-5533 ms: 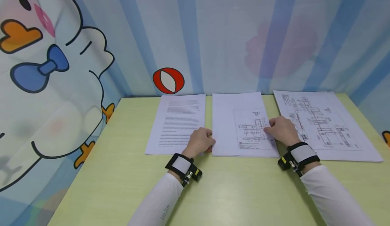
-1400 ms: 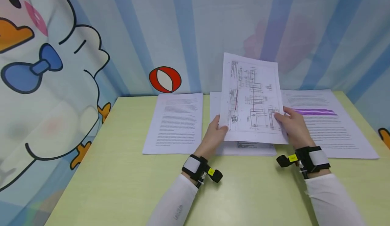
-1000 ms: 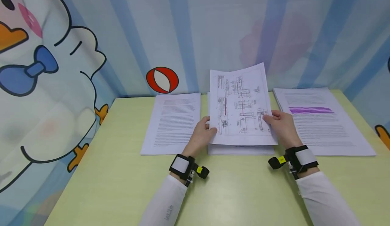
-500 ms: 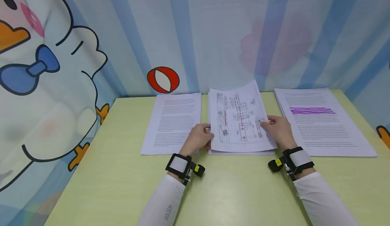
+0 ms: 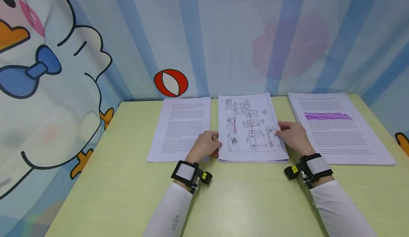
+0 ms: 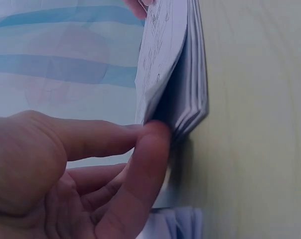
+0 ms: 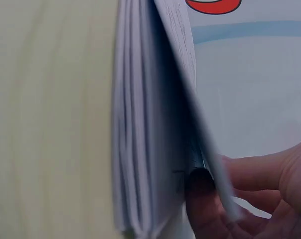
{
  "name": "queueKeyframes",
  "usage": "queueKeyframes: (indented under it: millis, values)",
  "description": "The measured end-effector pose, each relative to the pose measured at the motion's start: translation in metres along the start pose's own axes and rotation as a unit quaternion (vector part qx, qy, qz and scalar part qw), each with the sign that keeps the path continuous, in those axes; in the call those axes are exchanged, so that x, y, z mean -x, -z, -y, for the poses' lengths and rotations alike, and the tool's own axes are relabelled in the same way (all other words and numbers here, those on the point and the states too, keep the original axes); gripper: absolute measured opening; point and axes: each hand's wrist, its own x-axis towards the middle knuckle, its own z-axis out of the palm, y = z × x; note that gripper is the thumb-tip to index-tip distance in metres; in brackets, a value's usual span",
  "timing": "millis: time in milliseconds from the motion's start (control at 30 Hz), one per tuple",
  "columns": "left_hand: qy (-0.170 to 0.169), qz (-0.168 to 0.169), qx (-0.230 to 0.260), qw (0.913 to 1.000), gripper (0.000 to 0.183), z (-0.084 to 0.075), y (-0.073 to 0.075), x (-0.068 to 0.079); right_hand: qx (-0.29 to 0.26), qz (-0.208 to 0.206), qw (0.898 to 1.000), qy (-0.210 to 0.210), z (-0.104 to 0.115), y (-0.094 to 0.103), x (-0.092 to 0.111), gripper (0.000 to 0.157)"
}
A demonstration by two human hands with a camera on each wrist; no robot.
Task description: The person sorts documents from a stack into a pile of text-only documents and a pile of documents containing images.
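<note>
A paper sheet with a technical drawing [image 5: 250, 123] lies over the middle stack, near the table's back edge. My left hand [image 5: 204, 145] pinches its left edge; in the left wrist view thumb and forefinger meet at the corner of the drawing sheet [image 6: 163, 55]. On the opposite side my right hand [image 5: 294, 137] pinches the right edge. The right wrist view shows that edge tilted up, with a dark gap between the drawing sheet [image 7: 183, 74] and the paper stack [image 7: 133, 124] below. A fingertip of the right hand [image 7: 262, 184] is under the sheet.
To the left sits a stack of text pages [image 5: 185, 127], close by my left hand. On the right a larger stack [image 5: 342, 134] has purple highlighted lines on top. A printed fabric backdrop [image 5: 230, 34] rises behind the pale table [image 5: 243, 201].
Both hands took the drawing from the right stack, exposing a highlighted page. They carried it left and lowered it onto the middle stack. In the last half second its far edge came down.
</note>
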Motion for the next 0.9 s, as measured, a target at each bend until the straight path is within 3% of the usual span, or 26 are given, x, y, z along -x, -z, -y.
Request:
queueKeyframes:
  millis: [233,533,733,900]
  values:
    - [0.001,-0.019,-0.029,0.9994,0.048,0.002,0.002,-0.002,0.03,0.022,0.999,0.021,0.006,0.004,0.003,0.05]
    - [0.007,-0.056,-0.045,0.9974,0.036,0.002,0.003,0.0,0.084,0.068,0.993,0.042,0.015,0.018,0.01,0.057]
    - [0.007,-0.082,-0.046,0.9955,0.034,-0.006,0.0,0.003,0.092,0.035,0.988,0.118,0.016,0.035,0.014,0.051]
    - [-0.031,-0.06,0.002,0.9977,0.033,-0.028,-0.01,0.005,0.101,-0.013,0.982,0.159,0.011,0.053,0.017,0.05]
